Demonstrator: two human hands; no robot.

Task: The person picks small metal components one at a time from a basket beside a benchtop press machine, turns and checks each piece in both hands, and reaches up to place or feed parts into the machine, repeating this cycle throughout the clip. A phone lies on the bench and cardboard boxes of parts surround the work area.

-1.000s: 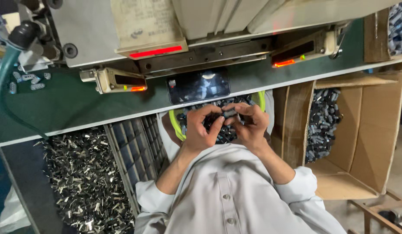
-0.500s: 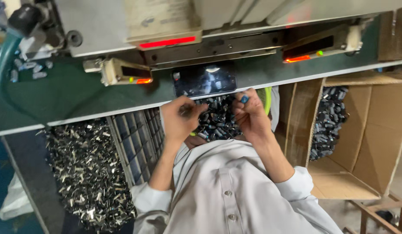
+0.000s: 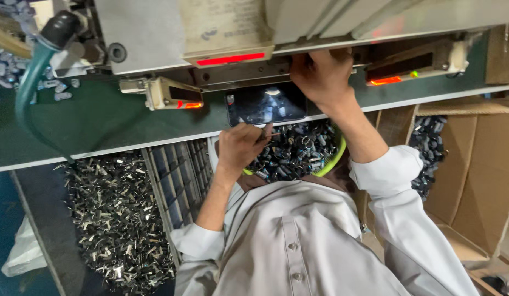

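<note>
My left hand (image 3: pixel 241 145) hovers over a yellow-rimmed bowl (image 3: pixel 335 159) full of small dark cylindrical parts (image 3: pixel 295 151) on my lap, and pinches one or two thin-legged parts between thumb and fingers. My right hand (image 3: pixel 320 74) is raised to the slot of the grey machine (image 3: pixel 156 33) above the green table (image 3: pixel 101 118), its fingers closed at the opening; what they hold is hidden. A dark phone (image 3: pixel 265 104) lies on the table edge between the hands.
A pile of metal scrap clippings (image 3: pixel 112 214) lies at the left beside a slatted crate (image 3: pixel 180 178). An open cardboard box (image 3: pixel 474 181) with more dark parts (image 3: pixel 430 145) stands at the right. A green hose (image 3: pixel 29 93) runs down the left. Red lights (image 3: pixel 230 58) glow on the machine.
My right hand has risen from the bowl up to the machine's slot. My left hand stayed over the bowl, still pinching parts. The camera view shifted slightly.
</note>
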